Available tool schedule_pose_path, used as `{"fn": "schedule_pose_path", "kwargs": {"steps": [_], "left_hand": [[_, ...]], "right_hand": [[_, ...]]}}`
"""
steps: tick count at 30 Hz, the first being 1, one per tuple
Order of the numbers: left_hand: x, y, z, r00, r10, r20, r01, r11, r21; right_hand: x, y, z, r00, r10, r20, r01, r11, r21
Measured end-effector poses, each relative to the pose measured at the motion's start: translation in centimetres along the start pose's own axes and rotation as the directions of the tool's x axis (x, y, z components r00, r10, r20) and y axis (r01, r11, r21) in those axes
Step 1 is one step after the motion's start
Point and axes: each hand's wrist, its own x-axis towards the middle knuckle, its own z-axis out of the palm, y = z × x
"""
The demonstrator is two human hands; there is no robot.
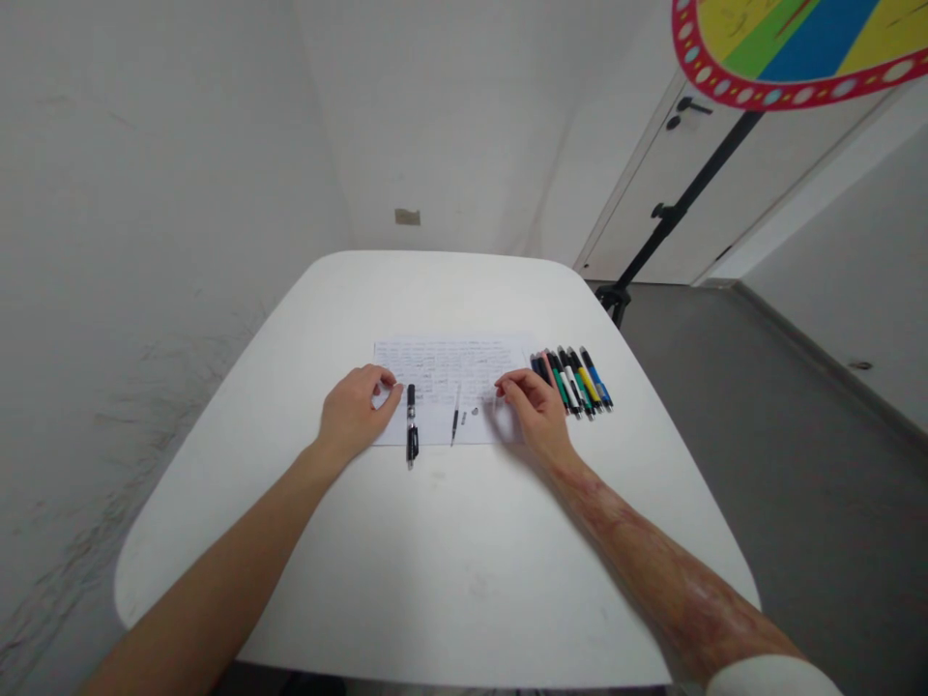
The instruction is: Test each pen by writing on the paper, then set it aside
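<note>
My left hand (359, 411) rests on the left edge of a written sheet of paper (391, 430), fingers loosely curled, thumb and forefinger a little apart, with nothing visible in it. Just right of it lies a black pen barrel (411, 443) in line with another black pen part (411, 396). A thin ink refill (454, 423) lies on the paper mid-way between the hands. Beside the refill are a tiny spring-like piece (464, 419) and another small dark piece (475, 411). Over the paper's right side my right hand (535, 406) is closed in a pinch; anything between its fingertips is too small to make out.
Several click pens (576, 382) in different colours lie side by side right of the paper. The white table (435, 580) has rounded corners and stands near a wall (464, 126). At right are a colourful wheel (797, 48) on a black stand (678, 213) and a door (797, 193).
</note>
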Motion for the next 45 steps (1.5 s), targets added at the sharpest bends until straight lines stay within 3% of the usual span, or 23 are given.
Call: {"fn": "schedule_pose_path", "kwargs": {"steps": [11,15,17,21,24,28,32,37,45], "left_hand": [[0.1,0.0,0.0,1.0,-0.003,0.015,0.003,1.0,0.003],[0.0,-0.1,0.1,1.0,0.024,0.0,-0.024,1.0,0.0],[0.0,-0.2,0.0,0.999,0.05,-0.018,-0.05,0.999,-0.002],[0.2,0.3,-0.5,0.976,0.218,-0.006,-0.218,0.976,0.007],[1.2,0.9,-1.1,0.924,0.371,0.094,-0.375,0.927,0.024],[4.1,1.8,-1.7,0.838,0.469,0.279,-0.501,0.864,0.054],[7.8,2.7,-1.6,0.68,0.575,0.456,-0.665,0.745,0.052],[10.6,4.1,-0.6,0.5,0.689,0.524,-0.812,0.583,0.008],[11.2,5.2,0.6,0.317,0.766,0.56,-0.895,0.437,-0.092]], "right_hand": [[0.0,0.2,0.0,1.0,-0.012,0.024,0.013,1.0,-0.029],[0.0,-0.7,-0.3,0.993,-0.107,0.039,0.113,0.976,-0.187],[0.0,-1.6,-0.7,0.964,-0.223,0.143,0.26,0.901,-0.347],[0.2,-3.6,-1.6,0.805,-0.309,0.507,0.568,0.649,-0.506],[0.6,-4.8,-1.5,0.698,-0.24,0.674,0.68,0.516,-0.521],[1.4,-5.6,-0.6,0.605,-0.113,0.788,0.748,0.418,-0.515],[2.2,-6.0,0.1,0.536,-0.044,0.843,0.797,0.357,-0.488],[3.2,-6.1,0.5,0.456,-0.041,0.889,0.857,0.288,-0.427],[3.9,-6.2,0.7,0.358,-0.035,0.933,0.914,0.219,-0.342]]}}
